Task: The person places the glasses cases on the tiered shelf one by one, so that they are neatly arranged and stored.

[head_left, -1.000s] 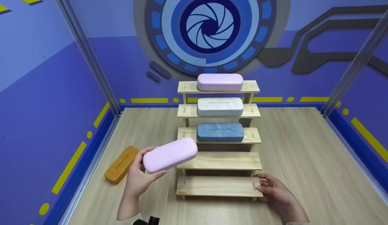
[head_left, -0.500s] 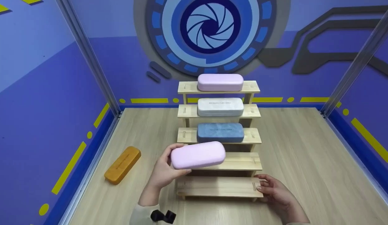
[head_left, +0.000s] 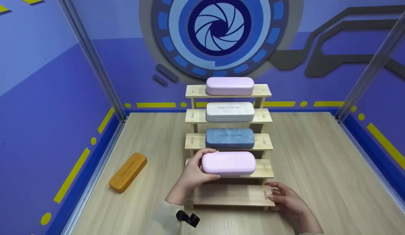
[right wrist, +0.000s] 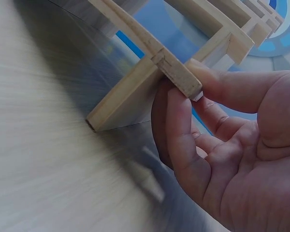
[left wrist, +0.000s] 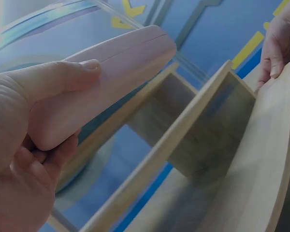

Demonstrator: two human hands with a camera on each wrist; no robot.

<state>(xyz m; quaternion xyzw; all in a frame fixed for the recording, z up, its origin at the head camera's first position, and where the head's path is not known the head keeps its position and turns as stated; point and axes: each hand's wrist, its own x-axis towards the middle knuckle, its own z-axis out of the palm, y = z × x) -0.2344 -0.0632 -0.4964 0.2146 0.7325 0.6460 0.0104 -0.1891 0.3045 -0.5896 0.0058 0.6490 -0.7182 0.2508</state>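
Note:
My left hand [head_left: 193, 173] holds a pink glasses case [head_left: 228, 162] by its left end, thumb on the near side. The case is level with the stand's second-lowest step [head_left: 263, 167] in the head view. A gap shows between the case [left wrist: 106, 82] and that board [left wrist: 157, 152] in the left wrist view. My right hand [head_left: 288, 202] pinches the right end of the lowest step [head_left: 231, 195], thumb above and fingers beneath, as the right wrist view shows. Higher steps of the wooden stand carry a blue case [head_left: 230, 138], a whitish case [head_left: 230, 112] and another pink case [head_left: 230, 86].
An orange-brown case [head_left: 128, 172] lies at an angle on the wood-grain table [head_left: 313, 147], left of the stand. Blue printed walls [head_left: 42, 130] with metal corner posts [head_left: 91, 55] enclose the table at the back and both sides.
My left hand has carried the pink case rightward, from left of the stand to over the second-lowest step, and turned it parallel to the step. The right hand has stayed put.

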